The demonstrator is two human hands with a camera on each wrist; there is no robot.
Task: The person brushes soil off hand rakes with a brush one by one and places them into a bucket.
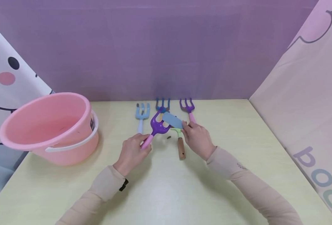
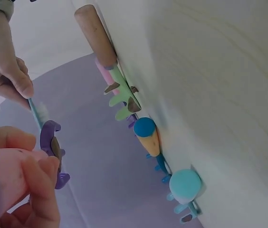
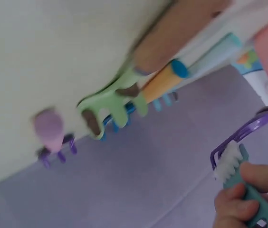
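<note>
My left hand [image 1: 133,152] grips the pink handle of a small purple garden fork [image 1: 158,126], held up over the table with its tines pointing away. In my right hand [image 1: 197,139] is a blue brush [image 1: 172,120]; the right wrist view shows its white bristles [image 3: 228,161] against the fork's tines. A brown patch [image 2: 55,148] shows on the held fork in the left wrist view. Below the hands lies a green fork with a wooden handle [image 1: 181,148], brown patches on its tines.
Behind lie a light-blue fork [image 1: 142,115], a blue fork [image 1: 162,108] with an orange handle and another purple fork [image 1: 187,108]. Small brown bits [image 1: 169,137] are on the table [image 1: 166,193]. A pink bucket [image 1: 67,156] with a white handle stands left. Purple cloth [image 1: 166,50] hangs behind.
</note>
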